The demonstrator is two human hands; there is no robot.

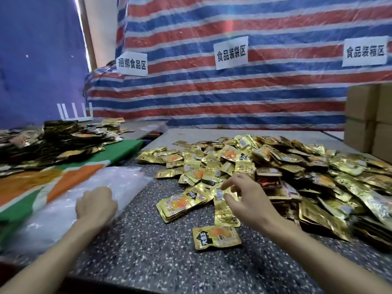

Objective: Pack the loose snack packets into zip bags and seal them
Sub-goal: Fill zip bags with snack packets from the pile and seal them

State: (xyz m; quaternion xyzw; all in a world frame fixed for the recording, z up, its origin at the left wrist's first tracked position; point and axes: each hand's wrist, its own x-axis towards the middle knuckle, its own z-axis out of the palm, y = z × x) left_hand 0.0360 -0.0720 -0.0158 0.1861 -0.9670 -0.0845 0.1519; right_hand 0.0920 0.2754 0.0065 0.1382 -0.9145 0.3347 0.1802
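A big heap of gold snack packets (286,166) covers the right half of the speckled table (137,251). A small neat stack of packets (180,205) lies at the heap's near edge, and one single packet (216,237) lies apart, nearer to me. My right hand (246,198) hovers over the heap's edge with fingers curled, its fingertips pinching a gold packet (221,194). My left hand (96,203) rests with curled fingers on a pile of clear zip bags (101,183) at the left; whether it grips one I cannot tell.
A green, white and orange cloth (63,175) lies at the left under a second, darker heap of packets (53,139). Cardboard boxes (369,119) stand at the far right. A striped tarp (233,92) with paper signs forms the back wall.
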